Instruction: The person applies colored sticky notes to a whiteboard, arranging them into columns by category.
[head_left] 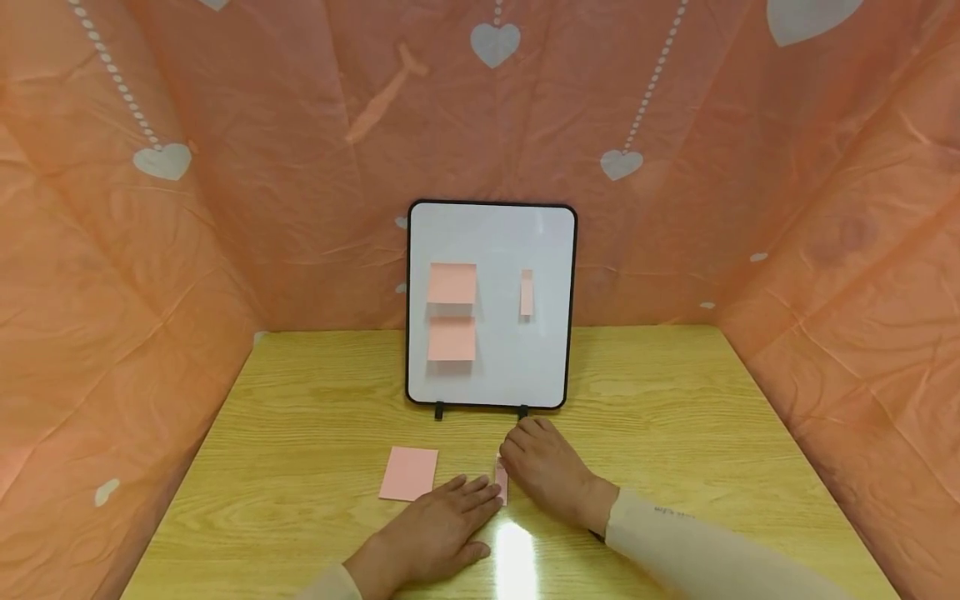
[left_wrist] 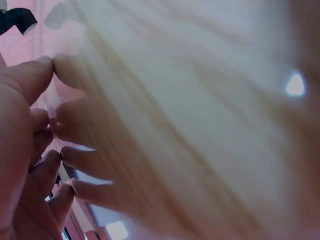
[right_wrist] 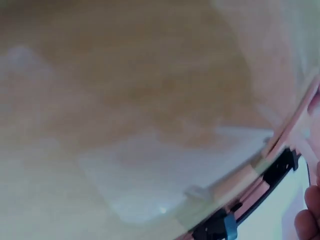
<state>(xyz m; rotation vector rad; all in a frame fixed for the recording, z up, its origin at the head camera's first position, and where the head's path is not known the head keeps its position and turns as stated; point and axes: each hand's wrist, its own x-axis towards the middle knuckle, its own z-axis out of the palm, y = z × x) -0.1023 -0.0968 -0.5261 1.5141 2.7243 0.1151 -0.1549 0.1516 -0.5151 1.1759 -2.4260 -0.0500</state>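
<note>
A narrow pink sticky note pad (head_left: 502,490) lies on the table between the two hands. My left hand (head_left: 438,533) lies palm down with fairly straight fingers, their tips resting on the pad's left side. At the pad's upper end, my right hand (head_left: 551,471) has curled fingers and pinches the top of a narrow sticky note; the fingertips are partly hidden. A square pink sticky note pad (head_left: 408,473) lies left of it. Behind them stands a whiteboard (head_left: 498,383) bearing two square pink notes (head_left: 452,283) on its left and one narrow pink note (head_left: 527,293) on its right.
Small black feet (head_left: 439,411) hold the whiteboard upright on the wood-patterned table (head_left: 300,433). Pink cloth (head_left: 300,167) with white hearts encloses the back and both sides. Light glares off the tabletop near the front.
</note>
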